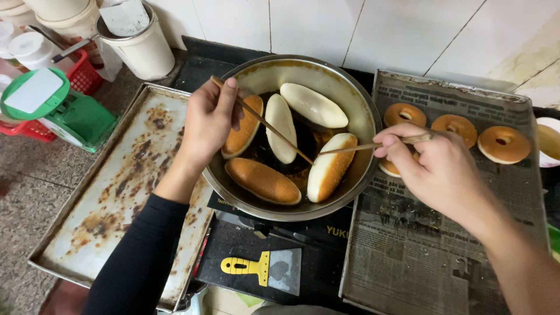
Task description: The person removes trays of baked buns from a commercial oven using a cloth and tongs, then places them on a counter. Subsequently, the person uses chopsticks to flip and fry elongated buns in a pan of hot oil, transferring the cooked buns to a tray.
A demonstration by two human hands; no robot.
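Note:
A steel pan of dark oil holds several long dough buns, some pale, some browned. My left hand holds one wooden stick that slants down into the pan's middle. My right hand holds a second wooden stick nearly level; its tip touches a half-browned bun standing on edge at the pan's right. The two sticks meet near that bun. A browned bun lies at the front.
A stained metal tray lies left of the pan. On the right, a newspaper-lined tray carries fried rings. A yellow-handled scraper lies in front. A green scale and a white bucket stand at the back left.

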